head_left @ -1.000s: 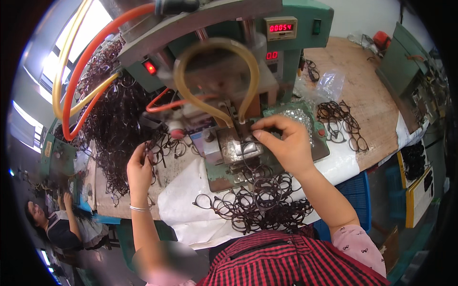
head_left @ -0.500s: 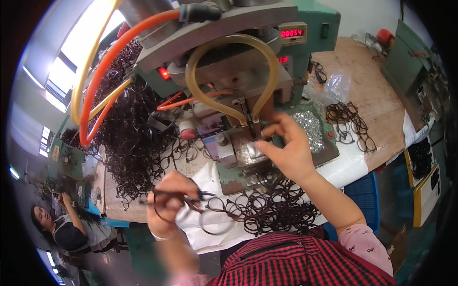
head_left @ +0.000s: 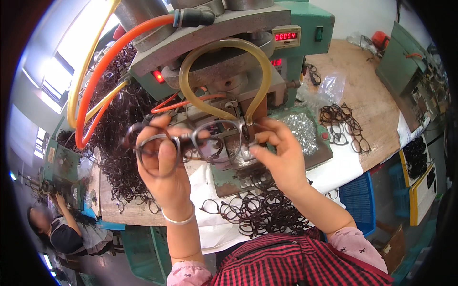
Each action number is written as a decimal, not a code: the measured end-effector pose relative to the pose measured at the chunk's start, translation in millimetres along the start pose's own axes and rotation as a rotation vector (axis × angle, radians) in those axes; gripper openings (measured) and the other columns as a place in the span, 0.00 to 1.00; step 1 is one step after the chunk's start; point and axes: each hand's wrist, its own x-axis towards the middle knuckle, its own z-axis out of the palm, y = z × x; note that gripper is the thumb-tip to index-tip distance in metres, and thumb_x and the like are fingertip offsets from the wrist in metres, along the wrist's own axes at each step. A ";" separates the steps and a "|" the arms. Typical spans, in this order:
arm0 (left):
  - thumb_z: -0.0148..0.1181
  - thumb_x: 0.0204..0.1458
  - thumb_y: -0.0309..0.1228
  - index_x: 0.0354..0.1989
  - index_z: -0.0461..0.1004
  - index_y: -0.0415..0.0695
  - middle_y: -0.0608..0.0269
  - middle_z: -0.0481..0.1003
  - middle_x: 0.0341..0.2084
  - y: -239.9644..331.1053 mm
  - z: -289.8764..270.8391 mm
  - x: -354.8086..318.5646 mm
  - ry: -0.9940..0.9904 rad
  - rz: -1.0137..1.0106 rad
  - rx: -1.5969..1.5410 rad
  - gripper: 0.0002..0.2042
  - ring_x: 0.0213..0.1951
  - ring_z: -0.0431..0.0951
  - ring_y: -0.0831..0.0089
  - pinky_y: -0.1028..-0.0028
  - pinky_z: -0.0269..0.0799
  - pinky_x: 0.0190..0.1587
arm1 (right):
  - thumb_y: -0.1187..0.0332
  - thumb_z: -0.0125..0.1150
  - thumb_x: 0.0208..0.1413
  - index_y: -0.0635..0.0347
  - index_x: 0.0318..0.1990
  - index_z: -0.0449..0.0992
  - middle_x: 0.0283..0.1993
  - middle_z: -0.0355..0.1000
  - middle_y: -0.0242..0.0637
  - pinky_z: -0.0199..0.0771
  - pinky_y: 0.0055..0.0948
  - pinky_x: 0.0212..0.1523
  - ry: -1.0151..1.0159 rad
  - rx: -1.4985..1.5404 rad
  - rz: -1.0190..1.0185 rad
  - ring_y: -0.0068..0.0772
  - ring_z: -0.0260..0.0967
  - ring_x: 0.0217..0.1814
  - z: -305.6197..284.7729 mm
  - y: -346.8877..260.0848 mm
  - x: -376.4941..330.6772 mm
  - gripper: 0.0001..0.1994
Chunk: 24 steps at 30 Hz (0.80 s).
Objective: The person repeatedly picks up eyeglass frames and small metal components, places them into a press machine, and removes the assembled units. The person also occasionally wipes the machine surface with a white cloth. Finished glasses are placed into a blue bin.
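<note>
My left hand, with a white bangle at its wrist, grips a dark, lensless eyeglass frame by one rim. At least one more frame seems bunched behind it in the same fingers. The other rim reaches across toward the metal tool block of a green-and-grey press. Close to that rim's outer end, my right hand has thumb and fingers drawn together beside the block. Whatever lies between those fingertips is too small to make out. A tangled heap of dark eyeglass frames lies below my hands.
Shiny small metal pieces fill a spot right of the tool. A tall mass of frames stands left, with orange hoses above. More frames and a blue basket are right. Another person sits far left.
My left hand has risen from above the heap to the press, bringing the eyeglass frame up beside my right hand. My right hand has stayed near the tool block.
</note>
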 end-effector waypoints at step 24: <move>0.72 0.46 0.25 0.42 0.77 0.43 0.61 0.81 0.41 -65.7 16.0 -62.0 -0.691 0.685 0.724 0.15 0.31 0.79 0.70 0.72 0.81 0.38 | 0.72 0.65 0.52 0.62 0.35 0.81 0.36 0.78 0.40 0.71 0.32 0.44 0.351 -0.891 -0.244 0.39 0.73 0.40 -131.2 33.5 25.1 0.05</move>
